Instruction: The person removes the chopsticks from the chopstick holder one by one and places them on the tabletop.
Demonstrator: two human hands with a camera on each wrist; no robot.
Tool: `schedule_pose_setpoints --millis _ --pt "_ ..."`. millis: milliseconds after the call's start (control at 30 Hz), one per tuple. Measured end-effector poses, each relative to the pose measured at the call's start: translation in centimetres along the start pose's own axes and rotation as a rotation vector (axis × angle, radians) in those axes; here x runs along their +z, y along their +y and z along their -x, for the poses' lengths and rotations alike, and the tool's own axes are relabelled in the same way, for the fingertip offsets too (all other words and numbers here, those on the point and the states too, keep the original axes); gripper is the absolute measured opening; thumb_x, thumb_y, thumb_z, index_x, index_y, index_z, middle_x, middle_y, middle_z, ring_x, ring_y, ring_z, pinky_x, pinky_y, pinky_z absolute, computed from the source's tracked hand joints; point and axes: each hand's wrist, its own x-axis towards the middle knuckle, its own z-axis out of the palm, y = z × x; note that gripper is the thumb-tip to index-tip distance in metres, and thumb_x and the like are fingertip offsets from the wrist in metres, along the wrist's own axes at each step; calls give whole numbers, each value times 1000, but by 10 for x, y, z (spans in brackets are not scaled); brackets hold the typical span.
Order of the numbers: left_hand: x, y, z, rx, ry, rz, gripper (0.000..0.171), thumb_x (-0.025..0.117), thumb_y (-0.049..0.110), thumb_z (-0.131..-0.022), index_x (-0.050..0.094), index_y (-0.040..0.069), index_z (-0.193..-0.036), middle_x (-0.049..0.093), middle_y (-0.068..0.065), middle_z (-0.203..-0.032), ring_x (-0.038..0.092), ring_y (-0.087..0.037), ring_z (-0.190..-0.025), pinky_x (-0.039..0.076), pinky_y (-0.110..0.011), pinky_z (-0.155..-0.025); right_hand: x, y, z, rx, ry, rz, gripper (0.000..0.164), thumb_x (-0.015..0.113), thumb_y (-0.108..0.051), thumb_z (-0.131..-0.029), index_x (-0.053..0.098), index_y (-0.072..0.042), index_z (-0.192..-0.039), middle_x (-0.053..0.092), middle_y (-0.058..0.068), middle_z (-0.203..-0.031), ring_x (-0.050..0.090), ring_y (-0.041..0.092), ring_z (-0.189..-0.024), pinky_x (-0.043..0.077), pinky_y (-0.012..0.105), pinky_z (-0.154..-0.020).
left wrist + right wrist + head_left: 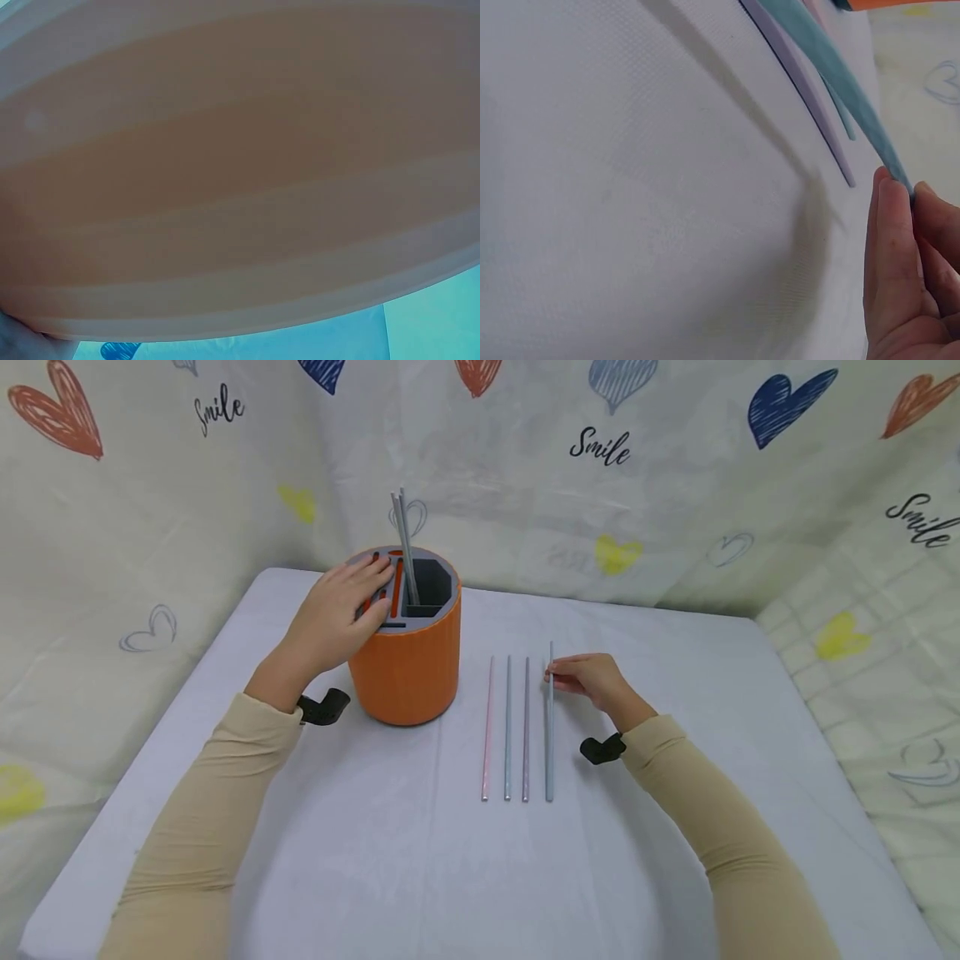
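My left hand (pixel 330 610) rests on the grey slotted top of an orange round utensil holder (pixel 408 681), its fingers spread over the slots and the thumb at the near side. The holder's wall (pixel 247 172) fills most of the left wrist view. My right hand (pixel 592 681) pinches a light blue chopstick (pixel 551 735) near its far end, between thumb and fingertips. In the right wrist view this blue chopstick (pixel 855 97) stands off the table, its shadow beside it. Left of it lie a purple chopstick (pixel 527 727), a teal chopstick (pixel 508 727) and a pink chopstick (pixel 488 727), roughly parallel.
Thin grey chopsticks (pixel 405 539) stand upright in the holder's large dark compartment. A white cloth covers the table (pixel 450 877). Behind and at the sides hangs a pale curtain (pixel 517 485) printed with hearts and lettering.
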Motion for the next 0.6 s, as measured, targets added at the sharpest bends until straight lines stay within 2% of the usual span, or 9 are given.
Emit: schedule_pose_setpoints --millis 200,367,533,600 --pt "0 0 0 4 0 7 54 37 29 -105 38 4 -152 34 -12 -161 22 -30 -154 12 -46 -129 2 4 -6 47 24 5 43 68 -9 -93 59 5 -132 74 -6 -77 72 5 -72 60 16 -70" --pt "0 0 -1 4 1 5 54 37 29 -105 38 4 -152 34 -12 -161 22 -30 -154 12 -45 -129 2 8 -11 53 72 26 43 70 -12 -92 61 4 -131 72 -7 -77 70 4 -68 59 16 -69" --pt "1 -1 0 -1 1 4 54 37 29 -104 39 4 -152 34 -12 -161 22 -30 -154 12 -46 -129 4 13 -12 48 77 11 42 71 -7 -90 61 6 -129 72 -7 -71 71 4 -66 60 18 -69" --pt "1 -1 -1 -1 3 4 54 38 29 -104 39 4 -152 35 -12 -161 23 -30 -154 12 -46 -129 5 13 -12 39 85 45 38 71 -7 -90 64 5 -125 71 -8 -71 70 3 -64 60 17 -67"
